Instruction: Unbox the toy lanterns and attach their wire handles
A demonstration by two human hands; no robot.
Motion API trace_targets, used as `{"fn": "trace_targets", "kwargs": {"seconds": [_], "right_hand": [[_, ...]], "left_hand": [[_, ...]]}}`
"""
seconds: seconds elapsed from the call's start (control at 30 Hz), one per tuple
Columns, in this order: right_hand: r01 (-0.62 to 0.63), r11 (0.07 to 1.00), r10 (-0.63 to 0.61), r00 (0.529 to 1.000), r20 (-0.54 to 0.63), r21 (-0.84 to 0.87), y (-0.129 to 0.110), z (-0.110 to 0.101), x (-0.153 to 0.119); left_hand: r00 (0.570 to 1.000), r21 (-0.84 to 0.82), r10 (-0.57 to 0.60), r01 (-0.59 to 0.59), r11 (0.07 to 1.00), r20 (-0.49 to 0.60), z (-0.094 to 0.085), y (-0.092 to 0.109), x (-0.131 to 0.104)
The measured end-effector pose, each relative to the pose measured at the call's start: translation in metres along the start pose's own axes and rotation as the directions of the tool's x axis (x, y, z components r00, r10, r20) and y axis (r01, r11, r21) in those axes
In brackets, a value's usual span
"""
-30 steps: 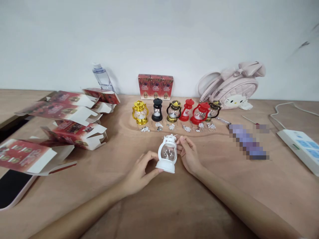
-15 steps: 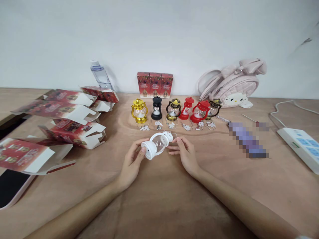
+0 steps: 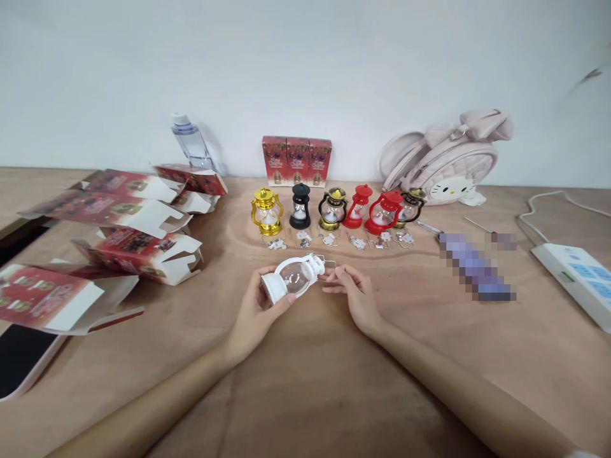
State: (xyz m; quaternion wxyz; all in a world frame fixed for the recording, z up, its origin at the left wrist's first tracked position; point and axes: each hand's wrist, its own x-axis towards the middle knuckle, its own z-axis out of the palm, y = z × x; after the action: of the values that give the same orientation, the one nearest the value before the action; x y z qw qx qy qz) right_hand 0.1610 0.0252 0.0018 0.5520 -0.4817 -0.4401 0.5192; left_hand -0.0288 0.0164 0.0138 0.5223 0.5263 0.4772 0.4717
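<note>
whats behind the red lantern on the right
A black and gold lantern shows partly behind the right-hand red lantern; its left part is covered. The pink bag sits farther back.

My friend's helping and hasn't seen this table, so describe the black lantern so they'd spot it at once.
Near the wall, find the three upright red boxes. In the lantern row before them, look second from left, beside the gold lantern. That's the black lantern, the only one whose cap and frame are both black.

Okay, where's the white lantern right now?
In the head view, the white lantern is near the centre, tilted, its base in the left hand and its top toward the right hand, in front of the black lantern.
</note>
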Motion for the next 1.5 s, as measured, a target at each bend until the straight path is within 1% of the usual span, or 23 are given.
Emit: {"fn": "trace_targets", "kwargs": {"seconds": [0.13, 0.23, 0.3, 0.43, 0.5, 0.57, 0.67, 0.83, 0.9, 0.97, 1.07, 1.13, 1.2, 1.27, 1.37, 1.5], "right_hand": [[-0.020, 0.999, 0.019, 1.000, 0.013, 0.046, -0.001, 0.000, 0.000], [0.009, 1.000, -0.009, 1.000, -0.002, 0.030, -0.001, 0.001, -0.001], [0.053, 0.999, -0.053, 0.998, -0.017, -0.008, -0.002, 0.001, -0.001], [0.194, 0.972, -0.198, 0.980, -0.016, -0.133, -0.004, 0.000, -0.003], [0.256, 0.949, -0.257, 0.966, 0.017, -0.182, -0.005, -0.001, -0.004], [0.290, 0.934, -0.284, 0.957, 0.059, -0.207, -0.007, -0.002, -0.005], [0.324, 0.919, -0.301, 0.944, 0.133, -0.225, -0.008, -0.004, -0.006], [0.380, 0.896, -0.321, 0.912, 0.257, -0.230, -0.010, -0.004, -0.007], [0.393, 0.888, -0.323, 0.903, 0.283, -0.241, -0.011, -0.004, -0.007], [0.388, 0.890, -0.316, 0.904, 0.288, -0.241, -0.011, -0.003, -0.009], [0.320, 0.921, -0.260, 0.930, 0.261, -0.223, -0.011, -0.003, -0.010], [0.259, 0.946, -0.217, 0.952, 0.218, -0.192, -0.009, -0.002, -0.010], [0.212, 0.968, -0.192, 0.971, 0.144, -0.133, -0.006, -0.001, -0.007], [0.172, 0.983, -0.169, 0.985, 0.045, -0.060, -0.003, 0.000, -0.003], [0.124, 0.992, -0.121, 0.989, -0.088, 0.030, 0.002, 0.000, 0.003], [0.113, 0.991, -0.101, 0.984, -0.149, 0.072, 0.006, -0.002, 0.007]], "left_hand": [[1.000, 0.038, -0.009, 0.009, 0.999, -0.011, 0.000, -0.001, 0.000], [1.000, 0.073, 0.001, 0.001, 0.997, -0.029, 0.000, -0.002, 0.001], [0.998, 0.089, 0.027, -0.022, 0.996, -0.051, 0.000, -0.003, 0.001], [0.993, 0.125, 0.086, -0.076, 0.989, -0.074, 0.002, -0.004, -0.001], [0.992, 0.162, 0.097, -0.084, 0.983, -0.076, 0.003, -0.003, -0.002], [0.991, 0.198, 0.105, -0.088, 0.976, -0.079, 0.004, -0.003, -0.003], [0.989, 0.222, 0.122, -0.101, 0.970, -0.081, 0.003, -0.003, -0.003], [0.987, 0.207, 0.139, -0.119, 0.971, -0.085, 0.003, -0.005, -0.003], [0.988, 0.204, 0.131, -0.112, 0.973, -0.084, 0.003, -0.005, -0.003], [0.990, 0.204, 0.116, -0.099, 0.974, -0.076, 0.002, -0.005, -0.003], [0.991, 0.198, 0.102, -0.084, 0.977, -0.081, 0.001, -0.004, -0.002], [0.991, 0.198, 0.097, -0.078, 0.977, -0.089, 0.000, -0.004, -0.001], [0.992, 0.202, 0.088, -0.067, 0.977, -0.092, -0.001, -0.004, -0.001], [0.993, 0.197, 0.077, -0.058, 0.979, -0.091, -0.001, -0.003, -0.001], [0.995, 0.173, 0.068, -0.055, 0.983, -0.068, -0.001, 0.001, -0.001], [0.997, 0.146, 0.060, -0.052, 0.988, -0.052, -0.002, 0.005, -0.002]]}}
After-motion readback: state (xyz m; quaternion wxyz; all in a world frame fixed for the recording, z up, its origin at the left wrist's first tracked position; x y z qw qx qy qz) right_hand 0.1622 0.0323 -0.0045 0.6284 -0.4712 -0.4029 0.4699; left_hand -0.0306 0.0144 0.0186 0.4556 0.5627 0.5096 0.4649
